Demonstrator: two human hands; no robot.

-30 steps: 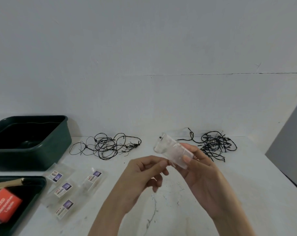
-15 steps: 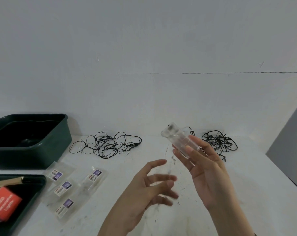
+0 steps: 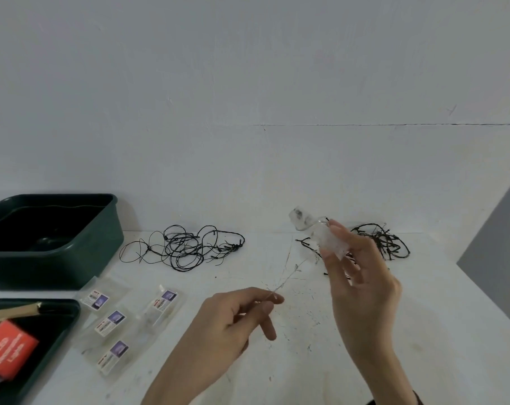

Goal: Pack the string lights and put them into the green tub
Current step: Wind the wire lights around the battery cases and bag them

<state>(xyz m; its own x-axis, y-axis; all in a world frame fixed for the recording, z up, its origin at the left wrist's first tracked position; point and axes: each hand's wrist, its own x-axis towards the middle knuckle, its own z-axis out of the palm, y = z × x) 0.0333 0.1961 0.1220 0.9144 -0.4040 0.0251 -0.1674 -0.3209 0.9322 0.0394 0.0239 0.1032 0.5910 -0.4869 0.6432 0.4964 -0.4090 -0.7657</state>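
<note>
Sitting at the far left, the green tub point(image 3: 52, 241) and the bagged packets point(image 3: 125, 320) beside it have not moved. A black wire tangle point(image 3: 183, 247) lies behind them on the white table point(image 3: 423, 331). The left hand point(image 3: 233, 320), spread open half a second ago, now pinches a thin clear wire point(image 3: 288, 276) between thumb and forefinger. That wire runs up to the clear battery case point(image 3: 318, 232), which the right hand point(image 3: 361, 276) grips with its fingertips, raised higher than before. A second black tangle point(image 3: 385, 241) lies behind it.

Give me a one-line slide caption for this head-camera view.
Right hand holds a clear pack; left hand pinches its thin wire.
</note>
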